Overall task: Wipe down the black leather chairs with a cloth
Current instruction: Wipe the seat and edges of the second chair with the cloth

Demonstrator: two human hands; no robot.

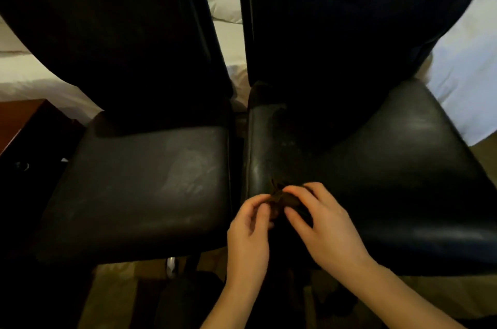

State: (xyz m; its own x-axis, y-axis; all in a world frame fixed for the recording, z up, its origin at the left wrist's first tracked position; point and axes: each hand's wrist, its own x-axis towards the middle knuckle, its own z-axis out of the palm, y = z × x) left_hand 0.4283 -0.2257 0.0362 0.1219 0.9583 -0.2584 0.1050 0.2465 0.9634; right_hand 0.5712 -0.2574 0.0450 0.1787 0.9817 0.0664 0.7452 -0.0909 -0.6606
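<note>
Two black leather chairs stand side by side, backs toward a white bed [228, 0]. The left chair [139, 183] shows dull smears on its seat. Over the front left corner of the right chair [390, 172], both hands bunch a small dark cloth [282, 199]: the left hand [248, 232] pinches its near end with curled fingers, and the right hand [322, 224] curls over the rest. This looks like readying the cloth, not wiping yet. Next it needs a firm one-handed wad pressed flat to the right chair.
</note>
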